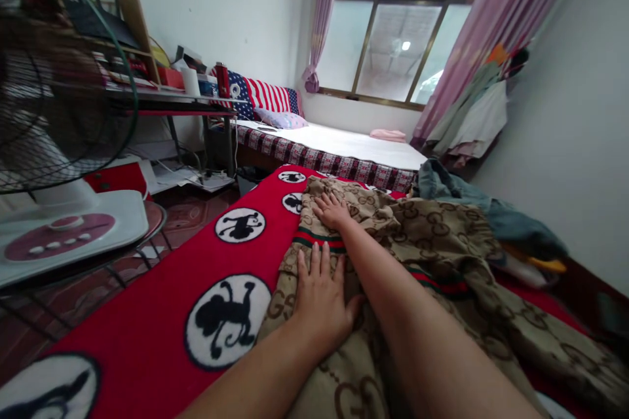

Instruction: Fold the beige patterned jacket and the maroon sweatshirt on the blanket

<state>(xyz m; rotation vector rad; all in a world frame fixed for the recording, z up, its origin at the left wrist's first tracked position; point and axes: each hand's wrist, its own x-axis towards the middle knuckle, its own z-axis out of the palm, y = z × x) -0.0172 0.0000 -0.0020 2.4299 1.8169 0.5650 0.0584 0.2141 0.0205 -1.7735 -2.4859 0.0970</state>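
A tan garment (432, 222) with a brown letter pattern and green-red stripes, perhaps a jacket, lies spread over a red blanket (162, 288) printed with black figures in white circles. My left hand (324, 291) rests flat on the garment, just below one striped band, fingers spread. Farther up, past that band, my right hand (331, 209) also lies flat on the cloth with its fingers apart. Neither hand grips anything. My right forearm crosses over the middle of the garment and hides part of it.
On the left, a fan (54, 78) stands on a round stool. Behind it is a cluttered desk (171, 101). Blue denim clothing (491, 209) is heaped at the right. Beyond the blanket is a white-covered bed (334, 144) under the window, with clothes (476, 121) hanging beside it.
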